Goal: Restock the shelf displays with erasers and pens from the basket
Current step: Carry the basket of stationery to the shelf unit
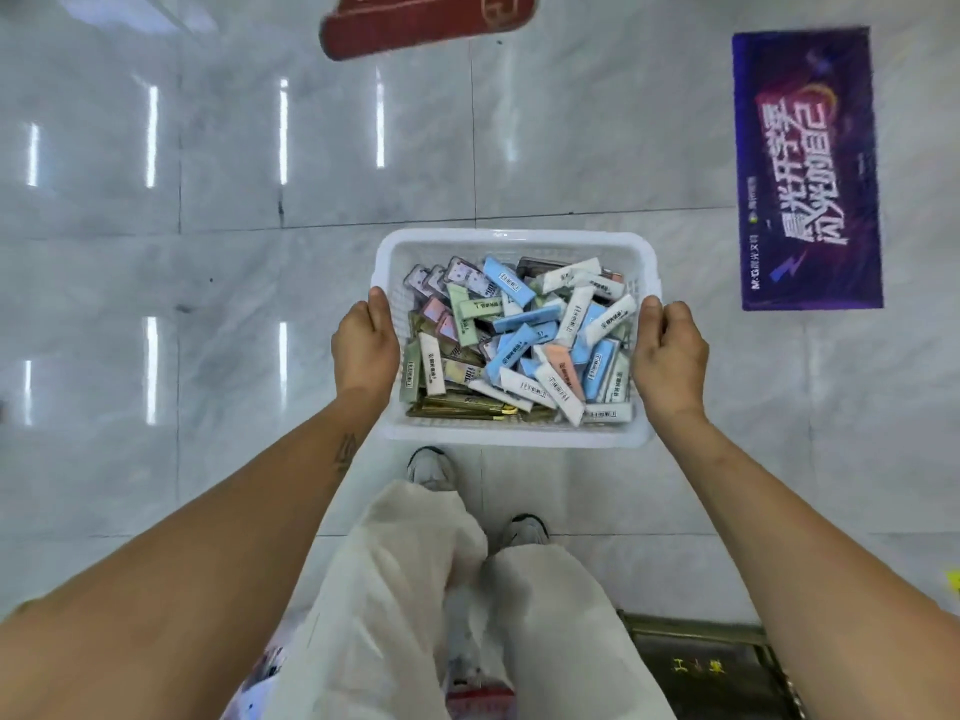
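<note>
A white plastic mesh basket (511, 236) is held out in front of me above the floor. It is piled with several boxed erasers (524, 337) in blue, white, green and pink, and flat gold-coloured packs (467, 407) lie along its near edge. My left hand (366, 350) grips the basket's left rim, thumb over the edge. On the opposite rim, my right hand (670, 356) grips the same way. No shelf is in view.
Glossy pale marble floor tiles lie below. A purple floor sticker (810, 168) is at the right and a red one (426, 23) at the top. My legs in white trousers and sneakers (431, 467) stand below the basket. A dark mat (711, 667) lies at bottom right.
</note>
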`<state>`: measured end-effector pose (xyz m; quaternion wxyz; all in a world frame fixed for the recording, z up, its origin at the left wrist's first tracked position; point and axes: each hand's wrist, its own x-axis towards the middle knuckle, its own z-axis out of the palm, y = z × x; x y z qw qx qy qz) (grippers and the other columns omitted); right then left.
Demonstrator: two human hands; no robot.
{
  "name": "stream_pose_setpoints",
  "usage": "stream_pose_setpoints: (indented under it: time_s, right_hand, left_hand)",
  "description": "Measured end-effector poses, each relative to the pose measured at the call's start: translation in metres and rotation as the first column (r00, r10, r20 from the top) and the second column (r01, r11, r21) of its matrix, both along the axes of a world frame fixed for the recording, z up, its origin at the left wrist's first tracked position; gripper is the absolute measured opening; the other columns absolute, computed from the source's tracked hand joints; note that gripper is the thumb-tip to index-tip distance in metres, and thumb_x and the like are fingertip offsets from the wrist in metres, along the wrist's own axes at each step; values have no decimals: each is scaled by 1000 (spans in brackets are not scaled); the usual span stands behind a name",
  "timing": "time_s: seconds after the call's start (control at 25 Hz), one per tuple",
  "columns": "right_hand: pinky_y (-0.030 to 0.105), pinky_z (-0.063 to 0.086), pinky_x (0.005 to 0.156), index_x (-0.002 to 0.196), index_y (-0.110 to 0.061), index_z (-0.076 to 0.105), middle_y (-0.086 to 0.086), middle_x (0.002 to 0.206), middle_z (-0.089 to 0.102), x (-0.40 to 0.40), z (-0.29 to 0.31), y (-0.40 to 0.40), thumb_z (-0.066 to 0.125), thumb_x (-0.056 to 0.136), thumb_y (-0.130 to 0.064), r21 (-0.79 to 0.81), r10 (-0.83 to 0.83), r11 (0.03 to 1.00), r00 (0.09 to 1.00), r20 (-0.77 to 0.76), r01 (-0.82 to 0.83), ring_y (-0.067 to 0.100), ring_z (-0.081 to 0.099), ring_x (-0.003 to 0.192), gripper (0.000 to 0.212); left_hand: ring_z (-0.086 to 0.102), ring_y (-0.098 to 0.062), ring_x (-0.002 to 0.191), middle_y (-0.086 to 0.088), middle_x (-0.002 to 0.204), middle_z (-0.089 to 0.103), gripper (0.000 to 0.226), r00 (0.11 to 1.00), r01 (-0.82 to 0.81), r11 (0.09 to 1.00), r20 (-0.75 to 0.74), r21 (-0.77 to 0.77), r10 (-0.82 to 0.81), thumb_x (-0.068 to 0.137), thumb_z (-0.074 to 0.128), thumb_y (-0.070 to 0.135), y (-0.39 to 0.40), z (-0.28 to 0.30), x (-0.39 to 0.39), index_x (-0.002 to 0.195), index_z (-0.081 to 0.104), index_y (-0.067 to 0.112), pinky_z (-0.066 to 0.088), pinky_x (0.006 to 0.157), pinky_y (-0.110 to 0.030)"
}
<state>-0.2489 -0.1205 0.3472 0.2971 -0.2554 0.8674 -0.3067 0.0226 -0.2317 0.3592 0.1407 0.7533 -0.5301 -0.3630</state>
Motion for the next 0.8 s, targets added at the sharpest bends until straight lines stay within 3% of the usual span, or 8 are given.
stream_pose_setpoints:
  time_s: [0.32,0.56,0.8]
  right_hand:
    - [15,30,49,83,-9,46,-4,68,50,-19,111,-199,37,106,-44,-83,50,995,996,-71,-55,5,48,61,42]
    - [29,33,52,82,-8,47,0,69,50,-43,164,-366,36,106,-41,-113,61,991,994,-94,-72,11,48,62,42]
    - [30,31,51,77,-12,44,1,67,48,-112,199,-555,36,106,-43,-156,57,985,994,-96,-71,11,45,60,43]
  left_hand:
    - [44,-17,58,-4,64,48,54,993,-77,994,-94,-72,71,105,28,45,-184,105,-11,69,46,8,33,52,-33]
    - [47,-16,60,-4,66,51,53,993,-73,991,-103,-111,62,105,28,46,-355,160,-38,70,47,11,36,53,-32]
    - [49,-19,61,-5,66,52,53,985,-113,986,-145,-123,95,104,30,48,-536,195,-107,71,48,11,40,57,-36]
